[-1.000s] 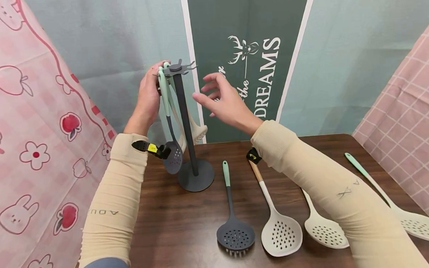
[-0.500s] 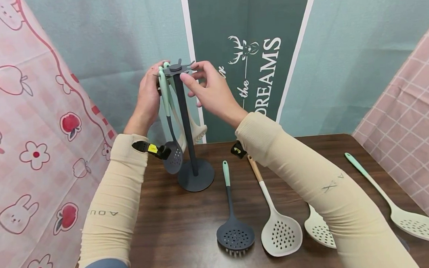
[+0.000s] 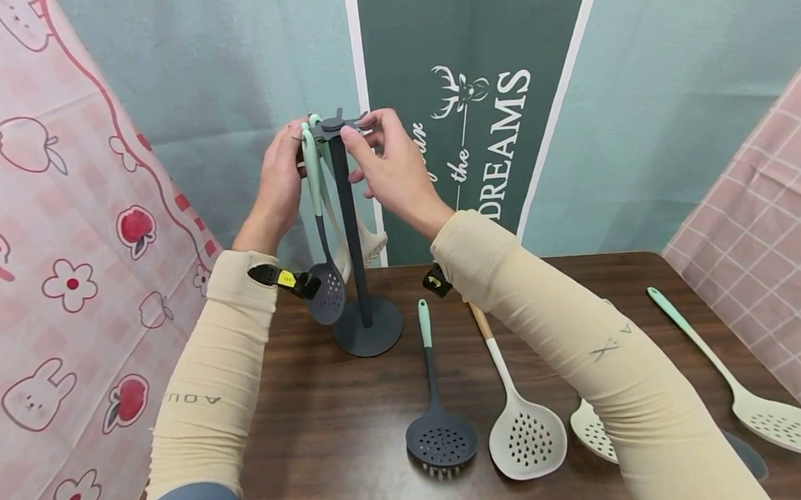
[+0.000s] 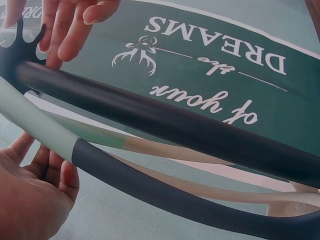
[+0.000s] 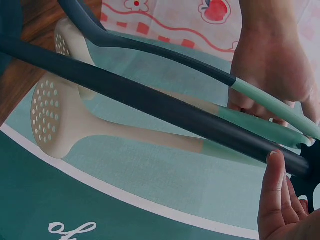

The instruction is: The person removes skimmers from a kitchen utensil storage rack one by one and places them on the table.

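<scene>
A dark utensil rack (image 3: 349, 222) stands upright on its round base, with a forked hook plate on top. From its left side hang a grey skimmer (image 3: 326, 292) with a mint handle and cream utensils, one with a perforated head (image 5: 52, 117). My left hand (image 3: 277, 181) holds the plate's left edge, its fingers curled behind the mint handles (image 4: 42, 122) and partly hidden by them. My right hand (image 3: 399, 174) grips the plate from the right, thumb near the hub and fingers around the bare hooks on that side.
On the brown table (image 3: 301, 436) lie a grey skimmer (image 3: 440, 437), a white slotted ladle (image 3: 528, 440) with a wooden handle, and a cream slotted spoon (image 3: 786, 422). A cream slotted utensil (image 3: 593, 432) and a dark one (image 3: 747, 454) are partly under my right sleeve. Curtains close in the back and sides.
My right hand has moved left from beside the rack onto its hook plate. The left hand has stayed at the handles, and the hanging utensils keep their places.
</scene>
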Available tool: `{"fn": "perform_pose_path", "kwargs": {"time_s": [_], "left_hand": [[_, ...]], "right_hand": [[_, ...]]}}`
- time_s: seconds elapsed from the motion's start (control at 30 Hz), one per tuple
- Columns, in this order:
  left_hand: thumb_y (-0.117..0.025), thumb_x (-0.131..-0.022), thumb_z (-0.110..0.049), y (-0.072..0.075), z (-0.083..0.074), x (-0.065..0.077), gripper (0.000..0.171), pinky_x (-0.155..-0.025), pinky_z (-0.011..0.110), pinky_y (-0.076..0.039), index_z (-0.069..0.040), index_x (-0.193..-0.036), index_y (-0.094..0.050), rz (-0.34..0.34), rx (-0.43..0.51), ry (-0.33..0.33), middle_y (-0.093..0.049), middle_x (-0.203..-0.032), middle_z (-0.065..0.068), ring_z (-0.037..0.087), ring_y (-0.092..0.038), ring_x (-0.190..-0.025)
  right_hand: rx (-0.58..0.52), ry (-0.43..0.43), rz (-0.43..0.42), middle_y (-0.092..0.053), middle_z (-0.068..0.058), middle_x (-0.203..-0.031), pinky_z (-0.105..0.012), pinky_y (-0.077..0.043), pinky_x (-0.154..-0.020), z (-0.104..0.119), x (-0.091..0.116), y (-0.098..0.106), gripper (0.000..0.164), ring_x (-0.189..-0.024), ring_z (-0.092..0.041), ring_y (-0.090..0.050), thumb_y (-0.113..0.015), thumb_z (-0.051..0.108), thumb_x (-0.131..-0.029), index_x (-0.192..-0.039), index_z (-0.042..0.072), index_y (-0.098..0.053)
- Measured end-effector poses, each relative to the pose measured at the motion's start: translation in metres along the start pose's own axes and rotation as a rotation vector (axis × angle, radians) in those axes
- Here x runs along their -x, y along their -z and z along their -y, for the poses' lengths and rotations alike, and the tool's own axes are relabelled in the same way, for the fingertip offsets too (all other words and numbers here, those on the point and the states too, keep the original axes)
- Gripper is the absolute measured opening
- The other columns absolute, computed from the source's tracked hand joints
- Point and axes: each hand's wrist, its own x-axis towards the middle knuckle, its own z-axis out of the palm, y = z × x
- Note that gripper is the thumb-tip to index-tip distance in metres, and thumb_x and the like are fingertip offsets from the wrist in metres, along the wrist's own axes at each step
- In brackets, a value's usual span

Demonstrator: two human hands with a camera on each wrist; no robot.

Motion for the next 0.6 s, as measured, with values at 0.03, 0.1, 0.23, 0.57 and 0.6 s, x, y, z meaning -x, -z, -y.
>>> {"fn": "perform_pose_path", "kwargs": {"time_s": [0.03,0.1,0.23,0.57,0.6], "left_hand": [[-0.038,-0.11,-0.033,-0.001,0.0,0.001,0.03,-0.084,0.031,-0.039,-0.016,-0.117,-0.062,0.0,0.011,-0.004,-0.056,-0.109,0.0,0.015,-0.053,-0.1],[-0.038,-0.11,-0.032,-0.001,-0.001,0.002,0.028,-0.083,0.03,-0.039,-0.016,-0.11,-0.062,-0.002,0.024,-0.012,-0.055,-0.105,0.0,0.014,-0.053,-0.098],[-0.035,-0.111,-0.03,-0.001,-0.002,0.006,0.032,-0.081,0.029,-0.04,-0.015,-0.115,-0.063,-0.021,0.046,-0.015,-0.056,-0.103,0.001,0.013,-0.052,-0.097],[-0.033,-0.111,-0.029,0.007,-0.008,0.021,0.036,-0.08,0.029,-0.045,-0.009,-0.132,-0.054,-0.084,0.045,-0.026,-0.054,-0.119,0.004,0.015,-0.055,-0.104],[-0.034,-0.111,-0.03,0.008,-0.008,0.024,0.036,-0.081,0.029,-0.045,-0.009,-0.132,-0.053,-0.098,0.037,-0.03,-0.054,-0.12,0.005,0.015,-0.055,-0.105]], "right_hand": [[0.002,-0.005,-0.004,-0.069,-0.008,-0.106,-0.048,-0.057,-0.067,0.0,0.0,0.0,0.035,-0.083,-0.03,-0.073,-0.056,0.034,-0.106,-0.129,0.01,-0.046],[0.006,-0.012,-0.008,-0.069,-0.007,-0.104,-0.047,-0.057,-0.066,0.001,0.0,0.0,0.034,-0.08,-0.027,-0.073,-0.056,0.034,-0.105,-0.128,0.011,-0.046],[0.012,-0.022,-0.007,-0.069,-0.006,-0.101,-0.043,-0.057,-0.064,0.002,-0.001,0.0,0.032,-0.075,-0.021,-0.072,-0.055,0.034,-0.106,-0.127,0.012,-0.047],[0.016,-0.042,0.006,-0.068,-0.007,-0.101,-0.044,-0.056,-0.066,0.003,-0.002,0.003,0.029,-0.073,-0.021,-0.071,-0.053,0.033,-0.106,-0.125,0.013,-0.046],[0.014,-0.044,0.007,-0.068,-0.006,-0.1,-0.046,-0.057,-0.067,0.003,-0.002,0.003,0.028,-0.073,-0.021,-0.071,-0.054,0.033,-0.106,-0.125,0.013,-0.046]]}}
